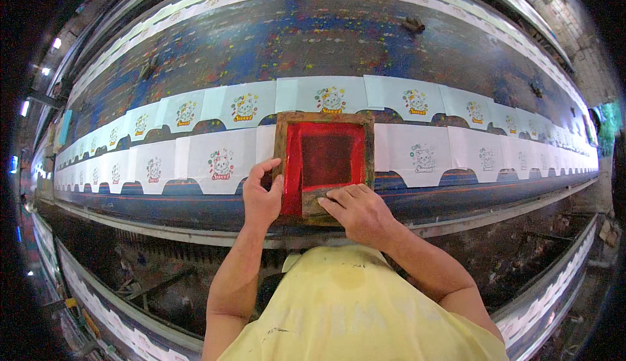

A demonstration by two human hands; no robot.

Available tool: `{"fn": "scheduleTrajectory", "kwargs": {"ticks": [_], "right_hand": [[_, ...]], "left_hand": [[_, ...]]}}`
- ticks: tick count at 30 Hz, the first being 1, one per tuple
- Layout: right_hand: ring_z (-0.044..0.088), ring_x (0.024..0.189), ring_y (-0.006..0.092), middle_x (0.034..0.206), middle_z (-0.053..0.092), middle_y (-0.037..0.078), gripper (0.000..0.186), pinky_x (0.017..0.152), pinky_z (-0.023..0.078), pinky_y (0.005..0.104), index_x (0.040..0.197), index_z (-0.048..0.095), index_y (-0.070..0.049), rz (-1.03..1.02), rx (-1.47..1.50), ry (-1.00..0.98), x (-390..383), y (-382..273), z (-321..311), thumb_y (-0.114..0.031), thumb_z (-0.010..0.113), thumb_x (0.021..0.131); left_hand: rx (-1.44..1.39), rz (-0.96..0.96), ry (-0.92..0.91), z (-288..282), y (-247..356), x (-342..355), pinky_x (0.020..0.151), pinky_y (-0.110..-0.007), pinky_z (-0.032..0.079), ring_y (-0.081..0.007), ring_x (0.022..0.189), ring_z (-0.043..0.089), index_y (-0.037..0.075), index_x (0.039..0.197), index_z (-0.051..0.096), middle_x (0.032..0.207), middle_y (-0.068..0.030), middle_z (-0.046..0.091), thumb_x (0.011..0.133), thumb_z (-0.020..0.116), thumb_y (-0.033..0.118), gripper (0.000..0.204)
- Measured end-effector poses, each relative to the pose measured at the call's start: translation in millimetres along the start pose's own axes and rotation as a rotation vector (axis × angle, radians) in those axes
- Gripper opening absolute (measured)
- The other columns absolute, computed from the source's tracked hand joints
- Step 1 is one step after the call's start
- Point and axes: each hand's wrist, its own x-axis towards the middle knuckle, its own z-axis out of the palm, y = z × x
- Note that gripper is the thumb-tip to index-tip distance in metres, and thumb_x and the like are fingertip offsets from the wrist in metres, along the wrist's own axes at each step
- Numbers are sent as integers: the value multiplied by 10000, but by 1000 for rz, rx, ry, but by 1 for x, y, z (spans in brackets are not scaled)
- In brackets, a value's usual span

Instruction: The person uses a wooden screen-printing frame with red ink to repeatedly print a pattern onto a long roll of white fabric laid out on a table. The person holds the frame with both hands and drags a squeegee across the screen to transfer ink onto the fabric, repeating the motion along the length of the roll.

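A wooden screen printing frame [283,141] lies over a white fabric piece in the near row. Red ink covers its mesh [326,156], darker in the middle and bright along the sides. My left hand [264,197] grips the frame's left side, thumb and fingers curled at the edge. At the frame's near end my right hand [362,212] is closed on a wooden squeegee [313,206], partly hidden by the fingers. To the left, a white piece bears a cartoon print with red parts [222,165]; to the right, a piece has a print without the red lettering [422,158].
A long dark table [261,35], spotted with paint, runs left to right. Behind the near row lies a second row of printed pieces [415,103]. A small dark object [413,25] sits farther back. Another table with white pieces [111,315] stands at the lower left.
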Motion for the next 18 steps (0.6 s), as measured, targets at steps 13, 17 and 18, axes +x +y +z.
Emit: {"fn": "scheduleTrajectory", "kwargs": {"ticks": [13,17,18], "right_hand": [[734,1256,426,1303,803,199,522,1154,562,544,1391,778,-68,202,-39,94,89,82,-8,54,652,899],[728,1160,357,1237,784,129,505,1045,559,511,1375,789,-101,97,-150,120,55,43,9,-25,706,883],[727,1163,354,1233,781,127,504,1045,560,510,1374,789,-103,102,-138,117,46,30,12,-26,708,883]], "left_hand": [[-61,70,-18,-1,-9,4,1167,-396,552,-284,1294,759,40,1388,766,1345,-161,810,974,772,-45,423],[-58,106,14,2,-13,1,1183,-413,547,-299,1328,747,38,1407,752,1372,-166,801,987,767,-18,424],[-80,122,27,4,-13,1,1189,-420,545,-305,1341,743,38,1413,749,1384,-169,797,991,764,-9,425]]}}
